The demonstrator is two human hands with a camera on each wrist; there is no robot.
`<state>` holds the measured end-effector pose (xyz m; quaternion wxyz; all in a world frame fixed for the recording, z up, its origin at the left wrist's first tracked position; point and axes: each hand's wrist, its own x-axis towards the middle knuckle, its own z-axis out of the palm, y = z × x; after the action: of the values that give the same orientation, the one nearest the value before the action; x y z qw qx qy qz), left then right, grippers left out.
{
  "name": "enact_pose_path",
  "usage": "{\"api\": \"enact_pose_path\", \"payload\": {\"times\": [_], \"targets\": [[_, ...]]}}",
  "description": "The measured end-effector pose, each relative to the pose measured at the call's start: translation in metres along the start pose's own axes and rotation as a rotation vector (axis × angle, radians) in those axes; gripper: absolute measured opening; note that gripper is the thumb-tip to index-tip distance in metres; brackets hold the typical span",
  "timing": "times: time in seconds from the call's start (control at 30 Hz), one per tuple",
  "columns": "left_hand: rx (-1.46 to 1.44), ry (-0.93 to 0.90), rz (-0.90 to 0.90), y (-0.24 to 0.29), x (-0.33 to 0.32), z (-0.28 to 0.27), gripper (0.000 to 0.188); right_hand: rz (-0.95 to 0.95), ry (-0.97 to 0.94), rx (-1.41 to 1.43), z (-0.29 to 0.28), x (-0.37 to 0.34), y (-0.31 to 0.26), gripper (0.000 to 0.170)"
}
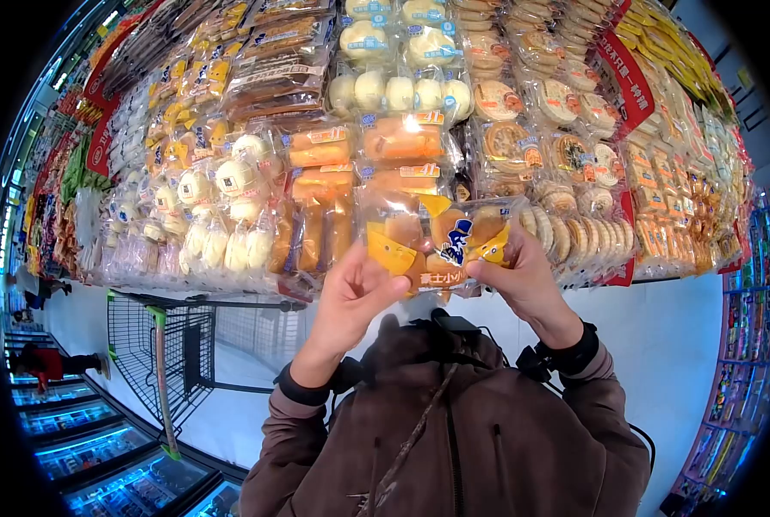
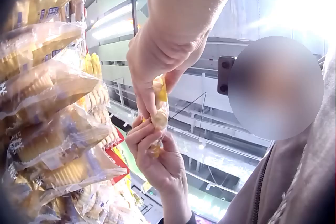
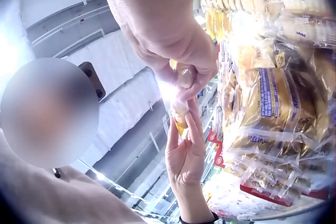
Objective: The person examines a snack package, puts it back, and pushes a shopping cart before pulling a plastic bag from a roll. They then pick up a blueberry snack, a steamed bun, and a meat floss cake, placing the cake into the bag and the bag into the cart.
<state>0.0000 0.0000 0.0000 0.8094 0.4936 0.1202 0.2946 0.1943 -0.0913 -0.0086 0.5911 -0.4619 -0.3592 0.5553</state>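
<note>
A clear plastic packet of small brown bread rolls, printed with yellow shapes and a blue figure, is held up in front of the chest. My left hand pinches its left end, thumb on the near face. At the other end my right hand grips it the same way, thumb over the lower corner. From the left wrist view, the packet appears edge-on between the two hands. In the right wrist view, the rolls show between the fingers of both hands.
Behind the packet spreads a display heaped with wrapped breads, including long orange-brown loaves, white buns and round flat cakes. A shopping cart stands at the left. Lit freezers and a stocked shelf flank the aisle.
</note>
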Motion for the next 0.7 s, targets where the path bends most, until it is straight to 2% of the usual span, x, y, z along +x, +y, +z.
{"api": "enact_pose_path", "payload": {"times": [0.17,0.27,0.37,0.47,0.7], "targets": [[0.052,0.015,-0.030,0.0005,-0.0039,-0.0027,0.043,-0.003,0.020,0.040,0.0083,-0.0009,-0.0061,0.037],[0.053,0.004,-0.036,-0.0037,-0.0063,-0.0080,0.041,0.040,0.029,0.003,0.0095,-0.0019,-0.0096,0.039],[0.019,-0.010,-0.001,-0.0014,-0.0037,-0.0045,0.041,-0.002,0.025,0.055,0.0093,-0.0010,-0.0062,0.040],[0.024,-0.003,0.001,-0.0007,-0.0021,-0.0043,0.041,-0.036,0.043,-0.008,0.0082,-0.0017,-0.0054,0.040],[0.027,0.000,-0.006,-0.0009,-0.0022,-0.0043,0.042,-0.011,0.077,-0.006,0.0057,-0.0015,-0.0010,0.042]]}}
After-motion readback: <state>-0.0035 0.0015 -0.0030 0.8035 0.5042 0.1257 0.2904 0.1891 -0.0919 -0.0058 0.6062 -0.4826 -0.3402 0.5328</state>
